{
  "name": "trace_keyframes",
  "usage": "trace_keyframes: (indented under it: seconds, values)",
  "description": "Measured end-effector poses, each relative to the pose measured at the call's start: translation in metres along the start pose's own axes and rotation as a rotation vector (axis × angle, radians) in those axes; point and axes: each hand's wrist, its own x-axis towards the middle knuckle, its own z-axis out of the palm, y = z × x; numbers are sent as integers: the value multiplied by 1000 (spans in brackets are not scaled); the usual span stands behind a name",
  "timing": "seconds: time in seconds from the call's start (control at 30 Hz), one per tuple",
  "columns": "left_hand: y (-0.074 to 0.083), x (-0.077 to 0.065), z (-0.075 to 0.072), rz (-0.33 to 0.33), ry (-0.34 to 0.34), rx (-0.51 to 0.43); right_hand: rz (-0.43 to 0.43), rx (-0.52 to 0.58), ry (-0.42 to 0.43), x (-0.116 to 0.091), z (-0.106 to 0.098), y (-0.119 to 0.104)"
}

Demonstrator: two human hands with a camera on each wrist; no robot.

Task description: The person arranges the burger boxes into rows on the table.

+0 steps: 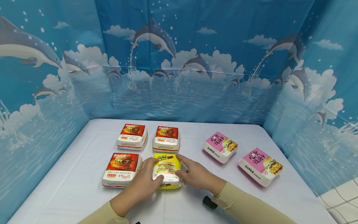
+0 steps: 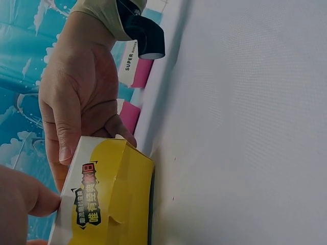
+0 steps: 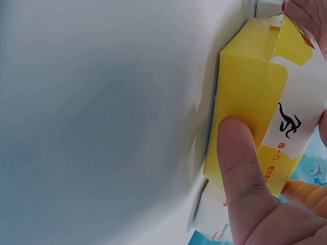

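A yellow and white burger box (image 1: 167,168) sits on the white tablecloth, its sandwich picture facing up. From the left side my left hand (image 1: 146,178) holds it, thumb near the front left edge and fingers along the far left. My right hand (image 1: 195,173) grips the right side, index finger at the far right corner and thumb on the lid's edge. In the right wrist view, the thumb (image 3: 237,153) presses on the yellow side wall. A left fingertip (image 2: 46,201) touches the box edge in the left wrist view. The box is closed.
Three red and white burger boxes stand close by: one left (image 1: 121,170), two behind (image 1: 132,137). On the right are two pink burger boxes (image 1: 220,147), set at an angle. A black wrist device (image 1: 209,203) shows at the right sleeve. A dolphin-print curtain (image 1: 179,96) encloses the table.
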Motion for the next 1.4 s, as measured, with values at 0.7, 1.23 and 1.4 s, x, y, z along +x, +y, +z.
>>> trace_keyframes:
  seconds: [0.7, 1.23, 1.4]
  values:
    - [3, -2, -2, -15, 3, 13, -22, 25, -9, -1, -1, 2]
    - [6, -4, -2, -13, 5, 7, 4, 18, 6, -4, -6, 3]
    - [8, -3, -3, -24, -5, 27, 40, 12, 16, -5, -9, 3]
